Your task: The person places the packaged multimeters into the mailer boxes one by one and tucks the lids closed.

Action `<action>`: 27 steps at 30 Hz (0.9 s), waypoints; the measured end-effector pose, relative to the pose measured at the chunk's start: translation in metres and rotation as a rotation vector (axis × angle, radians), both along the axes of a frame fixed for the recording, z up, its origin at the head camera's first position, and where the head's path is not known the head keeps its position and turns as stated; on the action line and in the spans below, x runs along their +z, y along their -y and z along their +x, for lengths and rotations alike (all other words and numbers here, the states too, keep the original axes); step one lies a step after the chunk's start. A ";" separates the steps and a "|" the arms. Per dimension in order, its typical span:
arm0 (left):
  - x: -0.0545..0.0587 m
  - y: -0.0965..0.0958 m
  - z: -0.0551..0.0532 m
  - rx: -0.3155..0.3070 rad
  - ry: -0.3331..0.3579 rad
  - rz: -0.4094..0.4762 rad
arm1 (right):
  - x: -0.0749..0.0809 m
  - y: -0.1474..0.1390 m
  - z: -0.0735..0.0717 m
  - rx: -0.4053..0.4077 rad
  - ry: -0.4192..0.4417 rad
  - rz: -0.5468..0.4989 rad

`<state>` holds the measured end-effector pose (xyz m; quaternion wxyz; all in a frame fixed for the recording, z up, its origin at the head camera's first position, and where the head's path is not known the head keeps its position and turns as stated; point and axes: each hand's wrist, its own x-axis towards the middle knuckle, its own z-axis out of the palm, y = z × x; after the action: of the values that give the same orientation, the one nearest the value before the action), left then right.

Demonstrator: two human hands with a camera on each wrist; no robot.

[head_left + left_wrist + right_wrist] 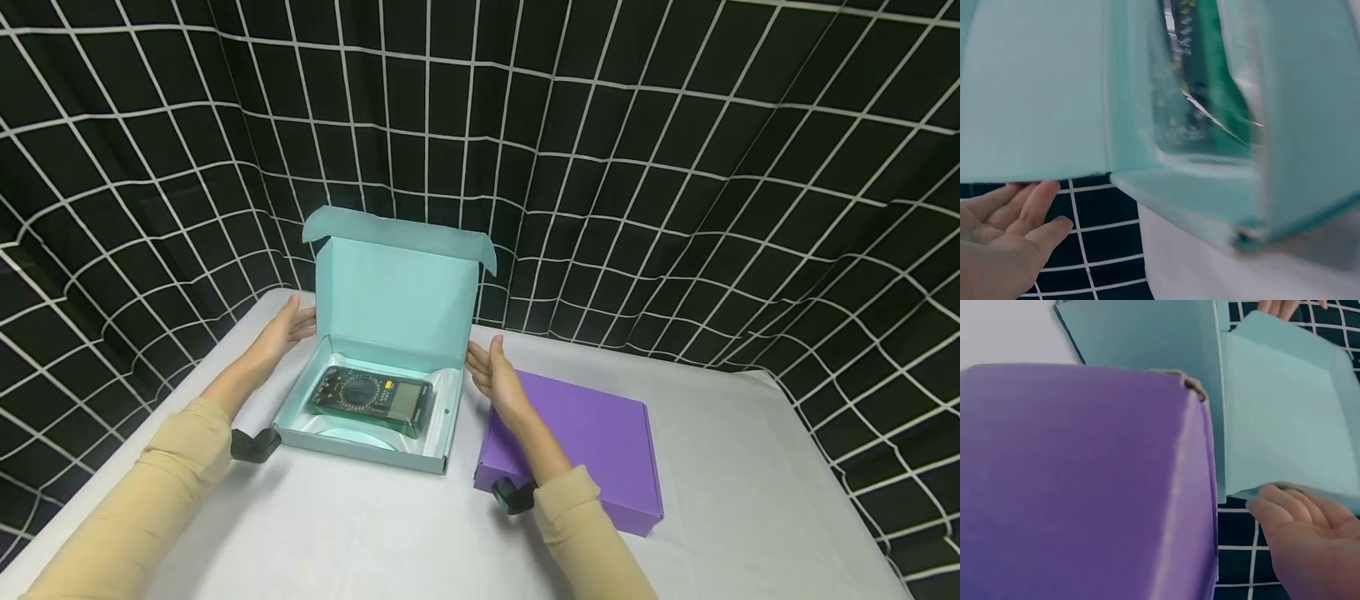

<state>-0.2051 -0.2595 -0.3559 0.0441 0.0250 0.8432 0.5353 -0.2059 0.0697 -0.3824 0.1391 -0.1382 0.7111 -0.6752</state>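
Below your grip spreads a white table (735,467). Beyond your grip and to either side, you face draped, white-gridded black fabric (622,187).

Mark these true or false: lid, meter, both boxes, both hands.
1. The lid of the teal box is raised. True.
2. The meter lies in the teal box. True.
3. The purple box stands open. False: it is closed.
4. The left hand grips the meter. False: it is at the lid's left edge, off the meter.
5. The right hand is at the lid's right edge. True.
6. In the head view, the purple box is left of the teal box. False: it is to the right.
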 end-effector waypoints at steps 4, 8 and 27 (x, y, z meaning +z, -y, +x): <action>-0.007 0.007 0.008 -0.030 0.014 0.049 | -0.001 -0.003 0.005 0.028 0.025 0.019; -0.013 0.010 0.013 -0.057 0.021 0.095 | -0.002 -0.003 0.009 0.048 0.058 -0.007; -0.043 0.025 0.026 -0.146 0.065 0.214 | -0.006 -0.003 0.022 0.130 0.052 0.077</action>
<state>-0.1789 -0.2848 -0.3989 0.1072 0.0736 0.7754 0.6179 -0.1844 0.0731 -0.3888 0.2063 -0.1610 0.7223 -0.6401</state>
